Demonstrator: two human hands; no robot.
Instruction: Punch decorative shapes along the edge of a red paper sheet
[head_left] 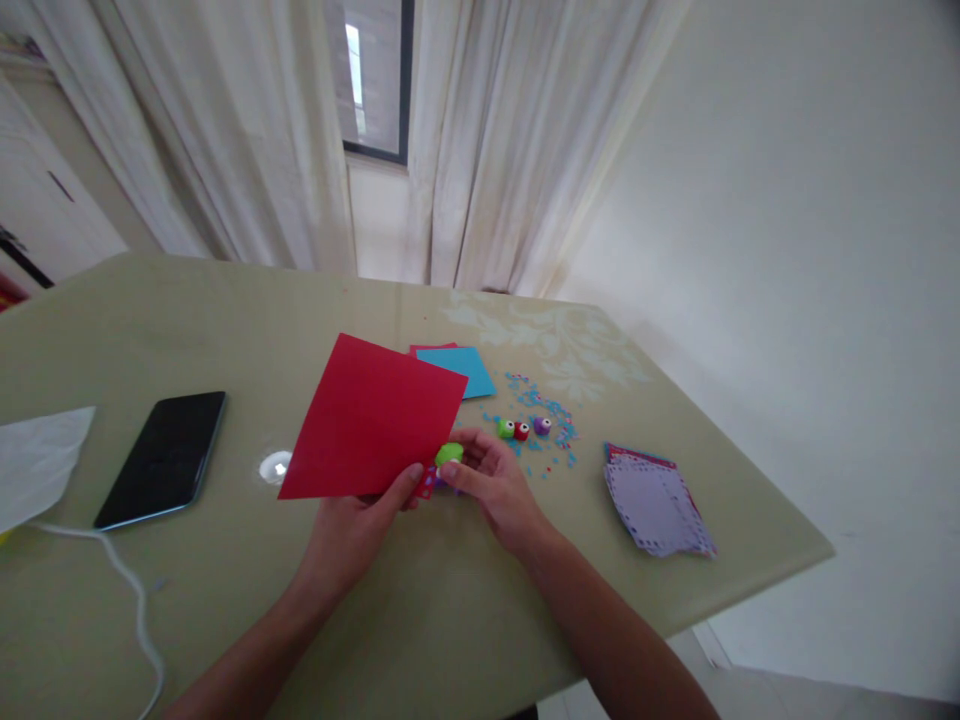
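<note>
A red sheet of paper (379, 420) is pinched at its lower edge by my left hand (352, 530), thumb on top. My right hand (499, 490) grips a small green craft punch (449, 453) at the sheet's lower right corner, its thumb against the punch. Small cut-outs show along the paper edge beside it. Something purple shows just under the punch; I cannot make out what it is. Farther right on the table stand a green punch (505, 428), a red punch (521, 431) and a purple punch (542, 426), among scattered blue and pinkish paper bits (559, 410).
Behind the red sheet lies a blue sheet (469, 370) over another red one. A stack of pale cards with punched edges (656, 505) sits at the right. On the left are a black tablet (165, 460), a white sheet (45, 460) and a white cable (139, 600).
</note>
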